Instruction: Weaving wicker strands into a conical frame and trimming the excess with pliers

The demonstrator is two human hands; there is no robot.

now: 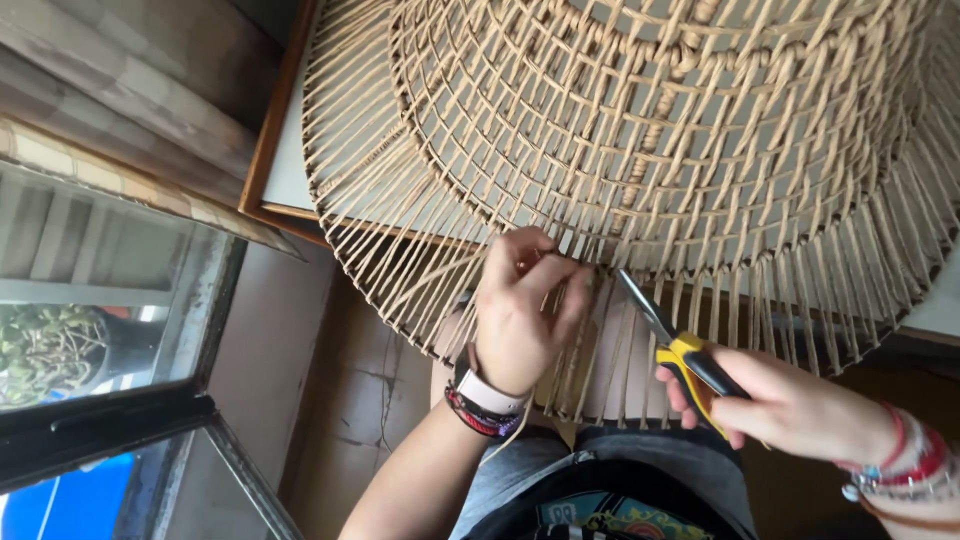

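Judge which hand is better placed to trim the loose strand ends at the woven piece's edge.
Right. The right hand grips the yellow-handled cutters, blades pointing at the fringe of the woven piece. The left hand pinches strands at the rim, holding no tool.

A home craft corner or small weaving workshop, large half-woven cane piece [640, 130] on a wood-framed table [275, 150], bare concrete floor [340, 400] below, dark-framed window [110, 330] at left with potted greenery [45, 350] outside
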